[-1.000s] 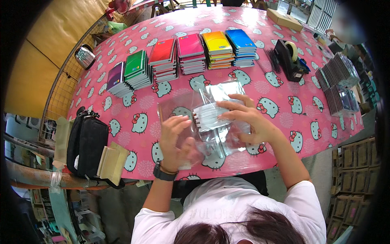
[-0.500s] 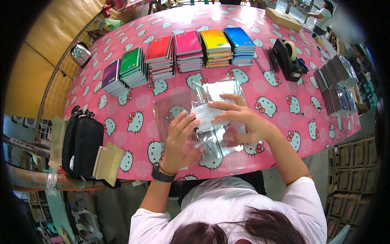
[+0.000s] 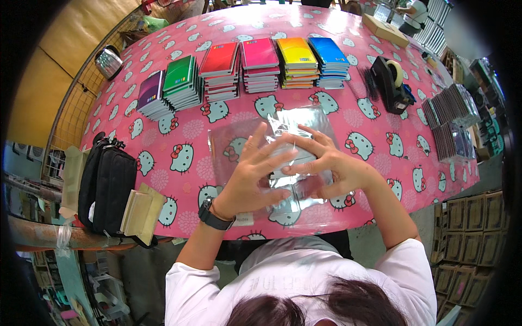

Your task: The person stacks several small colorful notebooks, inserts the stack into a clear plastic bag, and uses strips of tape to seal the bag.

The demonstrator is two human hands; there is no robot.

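Note:
A pale block with white edges point(image 3: 296, 156), perhaps a bundle of notebooks, sits on shiny clear plastic sheets or bags point(image 3: 225, 144) at the table's near middle. My left hand point(image 3: 251, 182), with a dark watch on its wrist, lies across the block's near left part, fingers stretched and spread. From the right, my right hand point(image 3: 331, 165) reaches over the block with its fingers apart, the tips resting on it. The fingertips of both hands nearly meet, and they hide much of the block.
Stacks of purple, green, red, pink, yellow and blue notebooks point(image 3: 261, 54) form a row beyond my hands. A black tape dispenser point(image 3: 389, 89) and wrapped notebook stacks point(image 3: 448, 117) stand right. A black bag point(image 3: 111, 187) and a kettle point(image 3: 109, 62) are left.
My left hand has slid up and right over the block, its fingers now spread across it. The right hand stays on the block with a slight shift. The whole view has tilted a little.

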